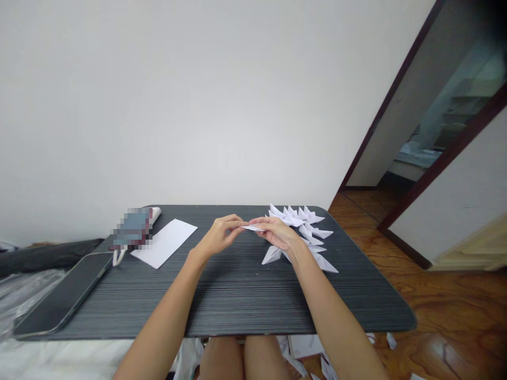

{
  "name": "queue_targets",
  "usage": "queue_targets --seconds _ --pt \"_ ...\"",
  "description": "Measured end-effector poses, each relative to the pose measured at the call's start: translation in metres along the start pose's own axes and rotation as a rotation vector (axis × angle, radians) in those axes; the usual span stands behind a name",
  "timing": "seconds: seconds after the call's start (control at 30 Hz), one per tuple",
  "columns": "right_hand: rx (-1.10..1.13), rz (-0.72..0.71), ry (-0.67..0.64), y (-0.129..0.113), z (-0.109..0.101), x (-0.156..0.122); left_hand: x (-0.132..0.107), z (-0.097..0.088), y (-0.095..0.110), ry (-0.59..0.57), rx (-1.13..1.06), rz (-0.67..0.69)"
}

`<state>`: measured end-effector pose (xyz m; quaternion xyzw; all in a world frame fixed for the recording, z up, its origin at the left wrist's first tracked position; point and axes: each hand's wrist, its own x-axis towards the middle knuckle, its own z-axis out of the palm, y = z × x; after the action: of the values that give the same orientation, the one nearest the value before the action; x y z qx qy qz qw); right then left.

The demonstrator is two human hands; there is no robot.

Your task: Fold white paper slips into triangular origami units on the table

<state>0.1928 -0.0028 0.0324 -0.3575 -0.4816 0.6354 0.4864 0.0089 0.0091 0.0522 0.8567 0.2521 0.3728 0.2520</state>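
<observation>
Above the middle of the dark table, both hands pinch a small folded white paper (pixel 252 228), seen almost edge-on. My left hand (pixel 222 234) is closed on its left end with thumb and fingertips. My right hand (pixel 275 231) grips the other end, fingers along the far side. How the paper is folded is mostly hidden by the fingers. Several folded white paper boats (pixel 293 215) lie grouped beyond and beside my right wrist, partly covered by it. To the left a flat white sheet of paper (pixel 165 244) rests on the table.
The dark wood-grain table (pixel 245 295) stands against a white wall. A phone (pixel 65 293) lies at its left edge, near a pixelated object (pixel 132 228) with a white cable (pixel 118 257). Paper scraps (pixel 391 340) lie on the wooden floor, and a doorway is at the right.
</observation>
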Motion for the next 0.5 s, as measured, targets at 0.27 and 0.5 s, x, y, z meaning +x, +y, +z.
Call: queue_targets --seconds 0.27,0.5 --pt "-0.618 -0.332 -0.005 -0.0059 0.0044 -0.0059 0.0002 0.006 -0.0046 -0.031 0.174 -0.1" --pt "-0.558 -0.244 0.014 0.0006 0.0045 -0.0026 0.0012 0.0076 -0.007 -0.046 -0.079 -0.266"
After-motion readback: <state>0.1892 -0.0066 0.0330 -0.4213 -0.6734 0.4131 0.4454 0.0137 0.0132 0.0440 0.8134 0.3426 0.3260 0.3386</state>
